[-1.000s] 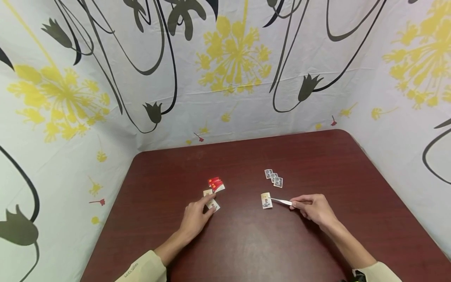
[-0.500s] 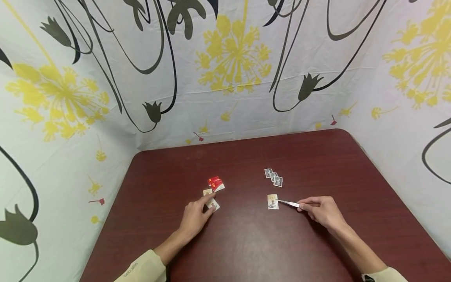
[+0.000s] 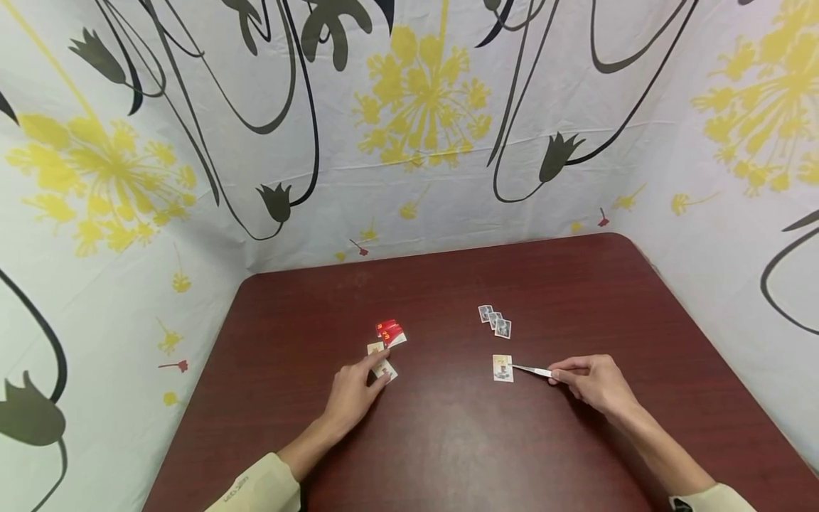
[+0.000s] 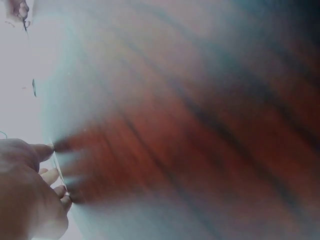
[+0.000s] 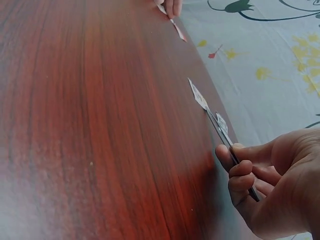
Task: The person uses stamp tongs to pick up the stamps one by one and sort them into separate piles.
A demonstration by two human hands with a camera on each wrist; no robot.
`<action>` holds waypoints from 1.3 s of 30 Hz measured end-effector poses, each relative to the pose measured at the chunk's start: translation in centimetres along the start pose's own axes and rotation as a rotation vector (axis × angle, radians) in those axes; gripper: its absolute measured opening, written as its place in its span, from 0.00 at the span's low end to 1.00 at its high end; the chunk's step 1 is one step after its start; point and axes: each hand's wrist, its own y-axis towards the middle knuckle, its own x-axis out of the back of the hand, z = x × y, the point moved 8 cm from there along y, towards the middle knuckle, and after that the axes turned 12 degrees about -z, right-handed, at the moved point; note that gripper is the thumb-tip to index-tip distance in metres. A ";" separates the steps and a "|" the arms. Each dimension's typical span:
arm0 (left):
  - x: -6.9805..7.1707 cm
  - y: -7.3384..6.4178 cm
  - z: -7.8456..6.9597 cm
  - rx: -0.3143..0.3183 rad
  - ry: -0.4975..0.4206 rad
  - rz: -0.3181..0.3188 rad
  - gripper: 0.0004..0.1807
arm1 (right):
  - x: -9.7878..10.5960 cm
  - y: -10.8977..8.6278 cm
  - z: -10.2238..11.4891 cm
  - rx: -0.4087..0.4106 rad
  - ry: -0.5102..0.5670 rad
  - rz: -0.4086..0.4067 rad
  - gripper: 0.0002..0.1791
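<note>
Between thumb and fingers my right hand [image 3: 595, 380] pinches a pair of tweezers [image 3: 534, 370]. Their tips meet the right edge of a cream stamp [image 3: 502, 368] with a small printed picture, just over the tabletop. In the right wrist view the tweezers [image 5: 220, 127] slant up from the right hand [image 5: 272, 175] to that stamp [image 5: 198, 96]. My left hand [image 3: 350, 395] rests its fingertips on cream stamps [image 3: 386, 370] lying on the table, covering part of them. Directly behind these lie overlapping red stamps [image 3: 391, 332] with yellow marks.
Three overlapping grey stamps [image 3: 495, 321] lie farther back on the dark red-brown table [image 3: 435, 441]. A white cloth [image 3: 409, 206] with yellow flowers and dark tulips hangs behind the table and along both sides. The left wrist view is hazy and mostly shows tabletop [image 4: 175, 150].
My right hand has moved right, taking the tweezers and cream stamp along, and the stamp has turned slightly straighter. The left hand stays on its stamps.
</note>
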 end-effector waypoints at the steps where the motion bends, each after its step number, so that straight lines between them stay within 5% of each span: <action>1: 0.0 0.0 0.0 -0.001 0.002 -0.002 0.25 | 0.0 0.0 0.0 0.004 -0.005 0.001 0.10; 16: 0.0 -0.2 0.0 -0.003 0.006 0.003 0.25 | 0.7 0.7 2.4 0.288 -0.334 -0.094 0.03; 39: 0.1 0.0 0.0 -0.023 0.019 -0.005 0.25 | 1.4 -0.1 4.3 0.404 -0.397 -0.182 0.03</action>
